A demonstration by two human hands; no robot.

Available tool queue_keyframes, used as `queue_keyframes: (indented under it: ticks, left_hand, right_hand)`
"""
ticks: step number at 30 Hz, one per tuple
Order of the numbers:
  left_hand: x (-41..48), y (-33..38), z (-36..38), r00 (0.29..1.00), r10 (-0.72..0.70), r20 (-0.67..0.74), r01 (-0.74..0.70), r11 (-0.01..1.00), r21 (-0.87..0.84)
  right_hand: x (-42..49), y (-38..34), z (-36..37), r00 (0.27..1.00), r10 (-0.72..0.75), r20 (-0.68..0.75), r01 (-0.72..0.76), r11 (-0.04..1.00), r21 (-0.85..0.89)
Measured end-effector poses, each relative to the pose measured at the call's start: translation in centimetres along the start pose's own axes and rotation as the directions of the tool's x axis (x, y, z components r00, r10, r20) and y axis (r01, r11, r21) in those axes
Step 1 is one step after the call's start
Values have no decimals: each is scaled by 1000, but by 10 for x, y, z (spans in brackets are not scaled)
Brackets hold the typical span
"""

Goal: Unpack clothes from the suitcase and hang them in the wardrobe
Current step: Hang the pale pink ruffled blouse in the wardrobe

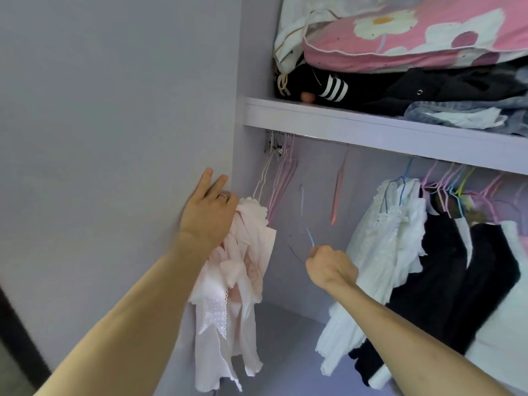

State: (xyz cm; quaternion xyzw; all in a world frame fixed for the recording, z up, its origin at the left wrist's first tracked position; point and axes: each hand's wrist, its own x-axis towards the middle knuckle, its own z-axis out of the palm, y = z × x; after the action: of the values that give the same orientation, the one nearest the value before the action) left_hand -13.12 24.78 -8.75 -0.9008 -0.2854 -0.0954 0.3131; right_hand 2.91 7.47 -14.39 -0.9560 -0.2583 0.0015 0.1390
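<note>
Hung clothes (385, 238) fill the lilac wardrobe (343, 124) at three o'clock. The left hand (207, 215) grips a pink garment (228, 295) dangling toward six; the right hand (331, 267), at its four o'clock, is fisted round a blue hanger (309, 237).

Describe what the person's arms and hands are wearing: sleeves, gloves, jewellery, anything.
The left forearm and right forearm are bare to the frame's edge: no sleeves, gloves, watch or bracelet. The left hand wears one thin, plain metal ring. The right hand shows no ring on the side facing the camera; its far side is hidden.
</note>
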Motion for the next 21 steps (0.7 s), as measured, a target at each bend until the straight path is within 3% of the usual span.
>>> queue_keyframes:
  ticks: [2, 3, 5, 6, 8, 11, 17, 21]
  left_hand:
    - [-6, 13, -5, 992, -82, 92, 106, 949, -296]
    - [-8, 18, -8, 979, -121, 164, 188, 847, -497]
    - [-16, 27, -19, 944, -116, 308, 324, 499, -804]
    - [-21, 32, -30, 932, -85, 352, 358, 358, -862]
    - [-37, 44, -40, 911, -59, 408, 412, 178, -894]
    - [-63, 58, -65, 877, 13, 481, 480, 20, -877]
    - [-101, 91, -111, 760, 279, 588, 623, -54, -780]
    - [-121, 122, -130, 646, 405, 647, 753, -205, -625]
  right_hand:
    - [-16, 14, -25, 999, -5, 54, 4, 1000, 18]
    - [-22, 19, -37, 998, -11, 65, 9, 999, 31]
    - [-38, 35, -61, 996, -2, 87, -4, 997, 73]
    - [-50, 48, -77, 996, 9, 87, -18, 994, 110]
    - [-70, 72, -93, 995, 4, 102, -25, 979, 204]
    - [-109, 106, -116, 993, 1, 115, -44, 928, 369]
    - [-198, 153, -143, 993, -9, 114, -67, 761, 646]
    - [-240, 177, -135, 987, 1, 159, -120, 663, 739]
